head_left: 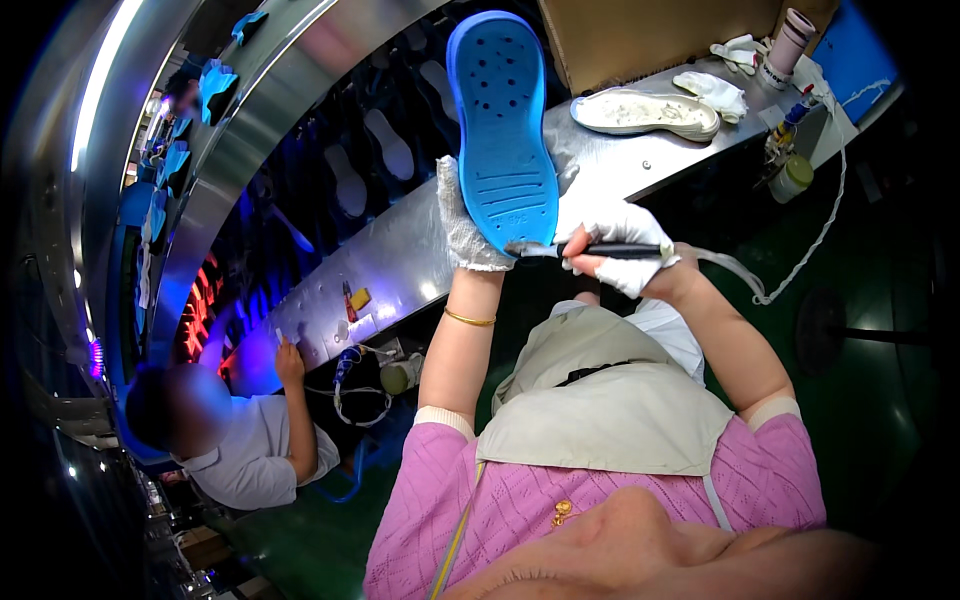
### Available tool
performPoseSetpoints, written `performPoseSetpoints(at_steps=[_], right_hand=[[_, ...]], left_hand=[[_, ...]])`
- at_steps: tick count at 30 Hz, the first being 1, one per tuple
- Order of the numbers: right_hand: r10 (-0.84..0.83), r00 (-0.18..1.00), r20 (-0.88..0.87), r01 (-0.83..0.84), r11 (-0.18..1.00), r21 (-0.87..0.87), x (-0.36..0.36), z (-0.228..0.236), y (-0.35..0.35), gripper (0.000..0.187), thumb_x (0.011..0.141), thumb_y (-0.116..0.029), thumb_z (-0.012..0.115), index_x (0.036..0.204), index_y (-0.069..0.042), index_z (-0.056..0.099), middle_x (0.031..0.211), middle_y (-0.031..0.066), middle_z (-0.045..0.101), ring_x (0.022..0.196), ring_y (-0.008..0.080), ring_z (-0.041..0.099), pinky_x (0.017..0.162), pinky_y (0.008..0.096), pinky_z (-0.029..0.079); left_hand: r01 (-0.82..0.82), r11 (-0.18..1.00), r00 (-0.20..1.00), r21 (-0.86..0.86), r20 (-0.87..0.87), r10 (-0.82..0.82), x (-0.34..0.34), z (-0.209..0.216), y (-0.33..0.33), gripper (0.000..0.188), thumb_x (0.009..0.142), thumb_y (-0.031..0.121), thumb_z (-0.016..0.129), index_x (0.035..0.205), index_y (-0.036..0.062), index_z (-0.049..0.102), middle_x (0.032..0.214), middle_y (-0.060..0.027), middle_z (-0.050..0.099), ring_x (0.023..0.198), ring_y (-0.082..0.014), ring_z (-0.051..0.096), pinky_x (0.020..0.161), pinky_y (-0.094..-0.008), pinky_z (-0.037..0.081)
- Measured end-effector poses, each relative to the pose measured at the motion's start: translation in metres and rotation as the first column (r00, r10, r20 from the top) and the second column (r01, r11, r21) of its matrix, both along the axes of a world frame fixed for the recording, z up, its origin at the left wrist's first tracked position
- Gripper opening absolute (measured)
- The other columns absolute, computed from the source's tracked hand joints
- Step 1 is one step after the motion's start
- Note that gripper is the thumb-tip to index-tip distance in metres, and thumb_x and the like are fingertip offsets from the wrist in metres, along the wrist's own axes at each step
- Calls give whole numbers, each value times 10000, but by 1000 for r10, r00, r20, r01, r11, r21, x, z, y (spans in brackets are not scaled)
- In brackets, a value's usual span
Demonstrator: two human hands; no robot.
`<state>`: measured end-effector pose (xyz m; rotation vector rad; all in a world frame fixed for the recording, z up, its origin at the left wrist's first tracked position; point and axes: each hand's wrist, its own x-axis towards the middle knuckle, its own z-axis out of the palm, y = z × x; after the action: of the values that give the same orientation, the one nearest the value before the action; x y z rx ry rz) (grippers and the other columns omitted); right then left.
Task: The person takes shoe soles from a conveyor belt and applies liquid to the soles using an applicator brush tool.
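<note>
Gloved, her left hand [468,225] grips a blue clog sole [503,125] upright at upper centre, while her right hand [620,250] closes around a black-handled tool [600,251] touching its heel.

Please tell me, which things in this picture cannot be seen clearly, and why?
- Head view: left hand palm, hidden behind the blue sole.
- Head view: tool tip, too small against the sole's edge.
- Head view: right hand fingers, covered by a white glove.
- Head view: white cord fades into darkness.
</note>
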<state>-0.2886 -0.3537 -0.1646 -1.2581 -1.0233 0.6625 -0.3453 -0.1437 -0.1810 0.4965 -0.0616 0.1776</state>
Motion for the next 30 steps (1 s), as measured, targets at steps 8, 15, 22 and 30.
performPoseSetpoints(at_steps=[8, 15, 22, 30], right_hand=[[107, 930, -351, -159, 980, -121, -2, -5, -12, 120, 752, -30, 737, 810, -12, 634, 858, 111, 676, 732, 144, 652, 680, 274, 538], [-84, 996, 3, 84, 992, 90, 8, 9, -3, 186, 771, 46, 704, 884, -61, 602, 975, 76, 635, 899, 164, 622, 825, 302, 511], [-83, 997, -13, 74, 938, -338, 10, 17, 2, 163, 757, 24, 716, 862, -73, 639, 914, 35, 654, 867, 150, 620, 804, 284, 509], [84, 989, -125, -100, 987, -128, 37, 31, 1, 179, 723, 79, 709, 823, -63, 667, 890, 28, 663, 827, 120, 616, 740, 257, 515]], left_hand=[[70, 997, 993, -17, -89, -72, 4, 5, -2, 827, 893, 667, 443, 1441, 48, 404, 1382, -204, 509, 1179, -376, 575, 1017, -522, 465], [60, 998, 980, 17, -192, -55, 9, 18, 1, 681, 953, 559, 464, 1298, -23, 537, 1200, -214, 631, 1043, -337, 649, 921, -454, 539], [362, 924, 917, 121, -222, -331, 24, 39, 5, 630, 984, 491, 439, 1316, -40, 502, 1205, -245, 614, 1012, -344, 666, 853, -455, 576], [310, 880, 831, 359, -552, -68, 34, 21, 7, 333, 940, 298, 635, 1110, 12, 664, 990, -107, 704, 844, -182, 683, 728, -293, 585]])
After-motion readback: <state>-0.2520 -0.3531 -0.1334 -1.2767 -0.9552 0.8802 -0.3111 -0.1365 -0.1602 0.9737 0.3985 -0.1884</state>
